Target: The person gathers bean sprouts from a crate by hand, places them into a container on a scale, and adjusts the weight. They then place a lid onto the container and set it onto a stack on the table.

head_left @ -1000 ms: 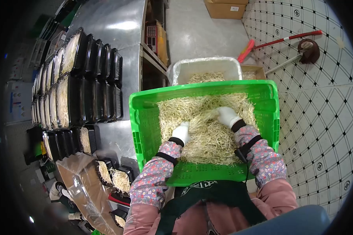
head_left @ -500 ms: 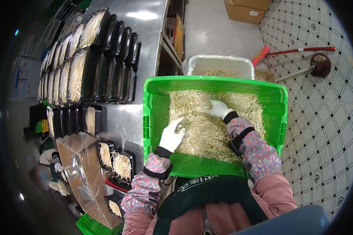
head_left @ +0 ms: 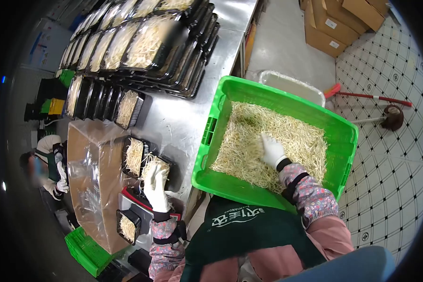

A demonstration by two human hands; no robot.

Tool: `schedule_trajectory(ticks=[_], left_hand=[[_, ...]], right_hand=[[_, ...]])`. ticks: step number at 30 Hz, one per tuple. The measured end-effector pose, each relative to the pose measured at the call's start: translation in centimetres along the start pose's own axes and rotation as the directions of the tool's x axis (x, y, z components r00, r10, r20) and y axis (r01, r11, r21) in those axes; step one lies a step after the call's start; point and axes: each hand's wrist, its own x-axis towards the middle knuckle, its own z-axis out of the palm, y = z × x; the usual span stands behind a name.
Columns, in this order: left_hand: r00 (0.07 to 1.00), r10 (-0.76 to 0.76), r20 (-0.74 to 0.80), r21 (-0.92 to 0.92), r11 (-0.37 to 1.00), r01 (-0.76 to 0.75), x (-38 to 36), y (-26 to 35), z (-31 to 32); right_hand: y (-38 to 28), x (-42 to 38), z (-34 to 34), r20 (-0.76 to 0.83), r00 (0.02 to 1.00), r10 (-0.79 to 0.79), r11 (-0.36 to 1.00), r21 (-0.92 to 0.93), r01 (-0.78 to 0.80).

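Observation:
My left hand (head_left: 156,189), in a white glove, lies over a black tray of pale bean sprouts (head_left: 156,168), its fingers spread on top of the sprouts. Beside it stand a second filled tray (head_left: 134,156) and, nearer me, a small black tray (head_left: 128,227) holding sprouts. My right hand (head_left: 271,151), also white-gloved, touches the loose sprouts (head_left: 301,136) inside the large green crate (head_left: 237,192); its fingertips are blurred, and whether they hold any sprouts is hidden.
Stacked packed trays (head_left: 145,44) cover the metal table's (head_left: 192,117) far left. A brown carton under clear plastic (head_left: 96,183) stands left of my left hand. Another person (head_left: 49,162) is at far left. Behind the crate are a white tub (head_left: 293,89) and cardboard boxes (head_left: 331,28).
My left hand has moved from the crate to the black tray on the left. My right hand stays in the crate's sprouts. The view has turned toward the left.

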Motion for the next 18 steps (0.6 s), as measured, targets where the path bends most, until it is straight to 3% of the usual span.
schedule_trajectory(ticks=[1, 3, 4, 5, 6, 9, 10, 13, 15, 18], left_hand=[[0.998, 0.008, -0.055, 0.021, 1.0, -0.007, -0.3, -0.4, -1.1], [0.979, -0.036, -0.2, 0.006, 0.999, 0.038, -0.6, -1.9, -4.0], [0.966, -0.036, -0.254, 0.006, 0.999, 0.039, -0.9, -2.3, -5.1], [0.956, -0.031, -0.291, 0.023, 0.999, 0.04, -1.2, -3.0, -6.0], [0.941, -0.022, -0.339, 0.049, 0.998, 0.041, -1.7, -3.4, -7.2], [0.891, 0.039, -0.453, 0.052, 0.999, -0.017, -3.2, -3.5, -9.3], [0.872, 0.061, -0.487, 0.042, 0.998, -0.046, -3.5, -3.7, -9.9], [0.831, 0.088, -0.549, 0.041, 0.996, -0.079, -5.0, -4.1, -11.1], [0.826, 0.099, -0.555, 0.051, 0.995, -0.085, -6.3, -3.9, -10.5], [0.869, 0.107, -0.484, 0.093, 0.993, -0.07, -9.1, -4.0, -8.2]], right_hand=[[0.8, 0.8, -1.3, -0.001, 1.0, -0.01, 1.0, -0.011, 0.01], [2.1, 1.7, -4.2, 0.159, 0.987, 0.01, 0.988, 0.15, -0.034], [4.4, 2.5, -2.0, -0.013, 0.996, -0.09, 0.986, 0.14, 0.091], [3.9, 2.0, -3.7, 0.062, 0.992, -0.11, 0.973, 0.211, 0.095], [5.6, 2.7, -1.3, 0.011, 0.99, -0.14, 0.963, 0.234, 0.134], [4.7, 1.5, 0.3, -0.042, 0.985, -0.169, 0.984, 0.055, 0.171], [3.1, 0.8, -0.2, -0.013, 0.994, -0.112, 0.993, -0.021, 0.112], [1.5, -1.0, 0.5, -0.1, 0.991, -0.091, 0.996, 0.018, 0.093], [1.9, -2.1, 1.1, -0.192, 0.959, -0.209, 0.976, 0.014, 0.215], [4.2, -0.8, 1.2, -0.133, 0.922, -0.364, 0.915, 0.132, 0.381]])
